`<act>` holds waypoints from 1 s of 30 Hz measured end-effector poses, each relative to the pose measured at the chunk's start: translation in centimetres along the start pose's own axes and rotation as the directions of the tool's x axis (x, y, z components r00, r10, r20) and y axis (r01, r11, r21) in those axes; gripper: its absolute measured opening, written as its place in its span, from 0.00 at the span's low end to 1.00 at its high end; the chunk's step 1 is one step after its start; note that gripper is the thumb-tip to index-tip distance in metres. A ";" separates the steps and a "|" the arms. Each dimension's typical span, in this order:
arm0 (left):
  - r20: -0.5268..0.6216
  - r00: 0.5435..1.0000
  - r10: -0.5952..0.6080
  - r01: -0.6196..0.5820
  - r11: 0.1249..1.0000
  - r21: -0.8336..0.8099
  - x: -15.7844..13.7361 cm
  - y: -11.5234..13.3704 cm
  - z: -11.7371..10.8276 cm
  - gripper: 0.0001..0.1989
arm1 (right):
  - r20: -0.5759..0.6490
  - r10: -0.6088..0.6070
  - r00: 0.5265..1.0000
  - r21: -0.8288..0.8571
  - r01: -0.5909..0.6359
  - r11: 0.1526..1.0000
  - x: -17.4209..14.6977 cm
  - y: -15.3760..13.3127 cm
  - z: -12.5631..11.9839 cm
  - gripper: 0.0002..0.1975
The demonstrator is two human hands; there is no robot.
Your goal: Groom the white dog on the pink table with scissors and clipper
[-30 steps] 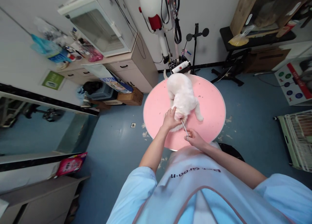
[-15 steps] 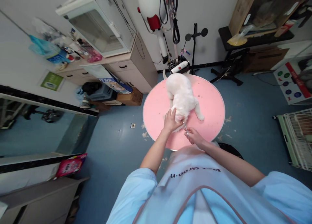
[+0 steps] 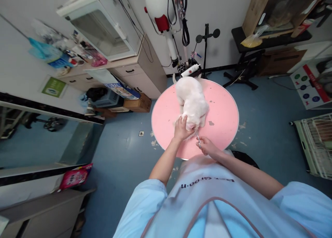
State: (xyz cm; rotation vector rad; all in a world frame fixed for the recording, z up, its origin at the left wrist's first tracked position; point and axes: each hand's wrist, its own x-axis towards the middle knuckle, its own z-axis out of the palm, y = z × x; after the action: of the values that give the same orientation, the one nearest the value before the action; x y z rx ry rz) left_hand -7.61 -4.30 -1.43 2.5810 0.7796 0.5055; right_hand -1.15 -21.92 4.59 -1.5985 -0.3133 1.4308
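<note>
A small white animal with close-cut fur, apparently a dog (image 3: 193, 98), is on a round pink table (image 3: 225, 113), its head toward me. My left hand (image 3: 182, 129) is closed around one side of its head. In my right hand (image 3: 207, 146) is a pair of scissors (image 3: 197, 137), the fingers at the handles. The blades point away from me, their tips close by the dog's head near my left fingers. Whether the tips touch the fur I cannot tell. The dog's face is mostly hidden from above.
Behind the table stand a white dryer (image 3: 158, 6) on an arm, a black holder with a white bottle (image 3: 190, 70) and a black stand (image 3: 206, 48). Left is a cabinet (image 3: 153, 65); right, a wire cage (image 3: 317, 144). Fur clumps (image 3: 242, 125) lie on the floor.
The dog's outstretched foreleg on the right has drawn in toward its body, uncovering a dark patch on the table. Both hands stay almost in place, with the scissors still at the head.
</note>
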 end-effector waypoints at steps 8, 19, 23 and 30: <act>-0.004 1.000 0.010 -0.010 1.000 0.005 -0.3 0.4 -0.4 0.44 | 0.009 0.056 0.998 0.034 -0.056 0.998 1.6 -1.5 0.2 0.12; 0.059 0.998 0.010 -0.002 0.990 -0.142 0.0 -0.6 -0.4 0.46 | -0.015 -0.356 0.934 -0.445 0.313 0.839 -0.2 1.9 -1.3 0.24; 0.116 0.993 -0.028 0.069 0.925 -0.374 0.0 -0.9 -0.3 0.20 | -0.023 -0.609 0.793 -0.823 0.331 0.461 2.1 0.9 -1.2 0.25; 0.032 0.939 -0.343 0.254 0.627 -0.737 1.4 1.0 -0.3 0.12 | 0.040 -0.646 0.763 -0.944 0.240 0.224 4.9 0.2 -0.9 0.22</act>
State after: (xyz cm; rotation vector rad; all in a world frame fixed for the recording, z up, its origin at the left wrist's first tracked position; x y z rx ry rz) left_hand -6.22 -4.20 -0.42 1.6375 0.8074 0.6891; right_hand 1.02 -18.93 1.22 -2.3133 -1.4662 0.3288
